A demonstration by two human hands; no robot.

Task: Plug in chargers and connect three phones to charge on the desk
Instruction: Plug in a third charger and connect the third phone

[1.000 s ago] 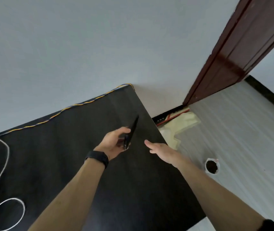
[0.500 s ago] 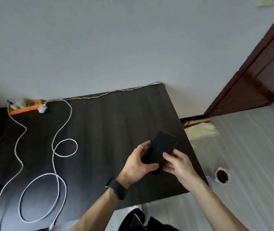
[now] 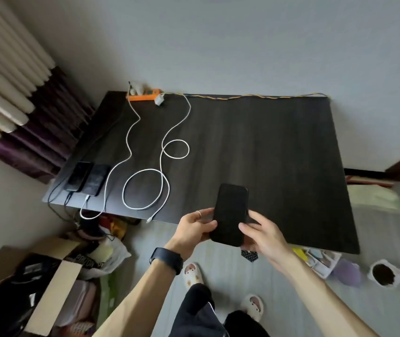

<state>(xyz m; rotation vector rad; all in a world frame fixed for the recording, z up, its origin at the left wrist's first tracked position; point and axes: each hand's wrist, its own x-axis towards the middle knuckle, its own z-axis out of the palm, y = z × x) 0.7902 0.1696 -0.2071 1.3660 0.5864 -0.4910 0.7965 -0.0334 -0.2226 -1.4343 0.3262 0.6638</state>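
I hold a black phone [image 3: 230, 214] screen-up over the front edge of the dark desk [image 3: 279, 147]. My left hand [image 3: 194, 227] grips its left side and my right hand [image 3: 263, 231] pinches its right side. Two other dark phones [image 3: 87, 176] lie side by side at the desk's front left corner with cables at their near ends. An orange power strip [image 3: 143, 95] with a white charger [image 3: 159, 99] sits at the back left. A white cable [image 3: 162, 161] loops across the desk, its free plug [image 3: 149, 220] hanging at the front edge.
A braided yellow cord [image 3: 254, 96] runs along the desk's back edge by the wall. Cardboard boxes [image 3: 48, 288] and bags crowd the floor at the left. A small cup [image 3: 385, 274] and a purple object [image 3: 347, 272] sit on the floor at the right. Curtains [image 3: 11, 69] hang at the left.
My view has swung left and back, bringing the whole desk in. The phone went from my left hand alone to both hands and now lies flat, screen-up, nearer the front edge.
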